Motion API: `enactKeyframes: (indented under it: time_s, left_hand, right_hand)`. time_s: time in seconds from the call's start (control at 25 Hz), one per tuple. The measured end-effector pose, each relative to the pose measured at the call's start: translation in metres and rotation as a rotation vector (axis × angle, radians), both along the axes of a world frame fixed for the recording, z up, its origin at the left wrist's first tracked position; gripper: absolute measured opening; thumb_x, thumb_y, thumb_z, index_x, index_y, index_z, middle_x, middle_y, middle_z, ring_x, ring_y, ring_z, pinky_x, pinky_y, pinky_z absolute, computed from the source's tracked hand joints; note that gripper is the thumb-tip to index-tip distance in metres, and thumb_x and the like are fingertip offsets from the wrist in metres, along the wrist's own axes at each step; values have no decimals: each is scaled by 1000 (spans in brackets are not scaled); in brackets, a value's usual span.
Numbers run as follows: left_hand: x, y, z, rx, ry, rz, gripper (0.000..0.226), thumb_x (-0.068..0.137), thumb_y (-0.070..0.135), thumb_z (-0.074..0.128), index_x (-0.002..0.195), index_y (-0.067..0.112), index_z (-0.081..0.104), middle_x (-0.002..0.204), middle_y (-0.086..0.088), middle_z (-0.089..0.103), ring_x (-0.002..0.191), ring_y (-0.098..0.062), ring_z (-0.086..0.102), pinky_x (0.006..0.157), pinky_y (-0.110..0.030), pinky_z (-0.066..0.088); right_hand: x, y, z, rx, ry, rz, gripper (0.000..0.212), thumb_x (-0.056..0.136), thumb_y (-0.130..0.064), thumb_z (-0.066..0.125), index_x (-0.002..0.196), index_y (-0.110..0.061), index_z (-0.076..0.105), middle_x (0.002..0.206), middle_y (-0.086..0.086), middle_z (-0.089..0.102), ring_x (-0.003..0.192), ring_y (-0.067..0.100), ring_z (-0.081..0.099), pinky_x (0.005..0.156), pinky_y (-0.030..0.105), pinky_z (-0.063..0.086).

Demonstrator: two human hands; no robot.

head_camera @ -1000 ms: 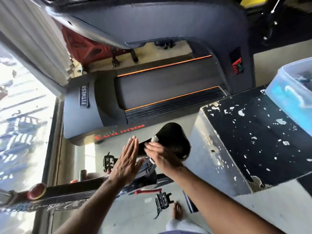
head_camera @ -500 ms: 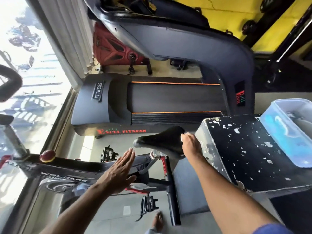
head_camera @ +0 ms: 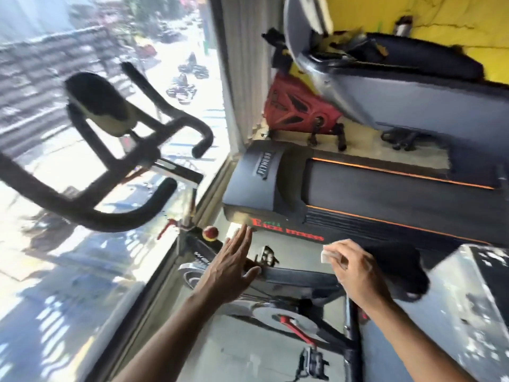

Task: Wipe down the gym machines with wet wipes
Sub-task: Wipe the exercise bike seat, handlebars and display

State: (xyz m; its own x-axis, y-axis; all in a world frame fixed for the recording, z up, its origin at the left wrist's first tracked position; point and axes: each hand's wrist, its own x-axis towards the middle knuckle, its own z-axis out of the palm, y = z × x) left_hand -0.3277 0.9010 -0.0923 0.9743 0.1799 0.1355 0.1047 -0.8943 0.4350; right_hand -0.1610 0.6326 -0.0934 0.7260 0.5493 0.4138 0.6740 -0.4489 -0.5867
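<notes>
Looming at the far left are the black curved handlebars of the spin bike, blurred against the bright window. Further right, the left hand reaches forward over the bike's black and silver frame, palm flat, fingers straight and close together, holding nothing. Next along, the right hand curls over a small folded white wet wipe, pinching it just beside the black padded saddle.

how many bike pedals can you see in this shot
2. One pedal sits just beyond the left hand, above the bike frame. The other pedal hangs low near the bottom edge, at the end of the red crank. Pedals on the red machine farther back are too blurred to count.
</notes>
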Motion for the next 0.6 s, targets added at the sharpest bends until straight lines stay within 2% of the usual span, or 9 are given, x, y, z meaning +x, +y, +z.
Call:
enactKeyframes:
  time_s: [0.08, 0.2, 0.28, 0.32, 0.44, 0.52, 0.6]
  left_hand:
    - [-27, 16, 14, 22, -23, 82, 94, 99, 58, 50, 161, 25, -12, 169, 5, -19, 155, -7, -22, 128, -28, -7]
    - [-57, 37, 40, 85, -56, 151, 93, 101, 52, 55, 163, 24, -9, 170, 4, -17, 154, -4, -21, 129, -29, -5]
    - [-66, 54, 65, 183, -89, 159, 92, 101, 53, 53, 163, 22, -7, 170, 1, -14, 153, -1, -22, 127, -29, -8]
    - [-66, 63, 79, 242, -97, 150, 90, 101, 55, 47, 163, 20, -6, 170, 0, -14, 153, -2, -22, 125, -30, -11]
    - [-48, 108, 118, 438, -84, 135, 84, 99, 64, 27, 163, 20, -3, 170, -1, -9, 154, -9, -18, 123, -35, -13]
    - [-25, 147, 142, 572, -30, 133, 80, 101, 63, 24, 163, 21, -5, 170, -2, -8, 154, -12, -18, 123, -35, -15]
    - [4, 188, 158, 682, 47, 149, 77, 104, 59, 25, 164, 20, -6, 170, -2, -11, 155, -15, -16, 123, -33, -15]
  right_hand:
    - [-17, 35, 6, 23, 37, 119, 22, 85, -3, 79, 99, -19, 76, 98, -12, 72, 87, 6, 71, 80, 33, 59]
    - [-36, 82, 21, 44, 10, 226, 14, 89, -19, 79, 103, -23, 76, 98, -22, 72, 89, -5, 66, 81, 18, 53]
    - [-43, 107, 37, 88, 32, 276, 17, 96, -39, 68, 104, -26, 76, 97, -28, 70, 93, -7, 64, 80, 11, 50]
    - [-45, 117, 43, 103, 41, 299, 20, 99, -43, 62, 103, -29, 76, 98, -32, 68, 95, -5, 63, 81, 11, 51]
    - [-28, 158, 63, 98, -21, 338, 14, 99, -39, 64, 103, -32, 76, 97, -36, 65, 90, 2, 63, 77, 21, 54]
    - [-9, 191, 78, 125, 1, 364, 7, 97, -29, 69, 100, -28, 75, 94, -26, 70, 82, 2, 66, 71, 17, 54]
    - [14, 224, 90, 160, 28, 384, 6, 97, -24, 70, 100, -23, 76, 94, -14, 73, 83, -1, 68, 67, 7, 51]
